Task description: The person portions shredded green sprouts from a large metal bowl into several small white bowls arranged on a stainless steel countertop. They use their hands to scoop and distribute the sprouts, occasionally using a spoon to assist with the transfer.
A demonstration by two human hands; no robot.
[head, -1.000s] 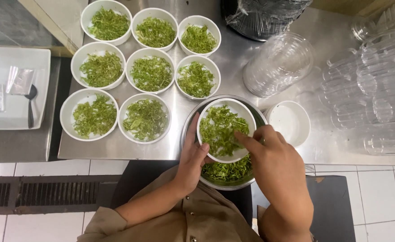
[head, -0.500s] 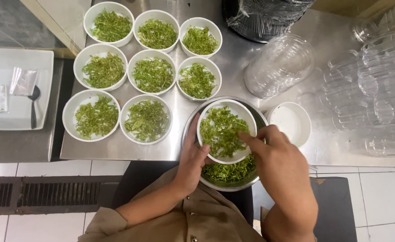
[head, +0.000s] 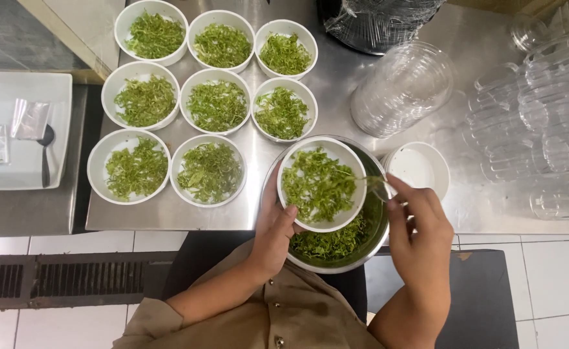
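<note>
Held at lower centre over a steel bowl [head: 355,255] of chopped greens: white bowl [head: 321,184] gripped by left hand [head: 275,229], right hand [head: 417,220] just beside, pinched on possibly a spoon [head: 378,184] at its rim.

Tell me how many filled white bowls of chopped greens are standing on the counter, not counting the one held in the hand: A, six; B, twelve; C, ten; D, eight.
D: eight filled white bowls stand on the steel counter in rows of three, three and two, while the left hand holds a ninth bowl over the metal bowl.
</note>
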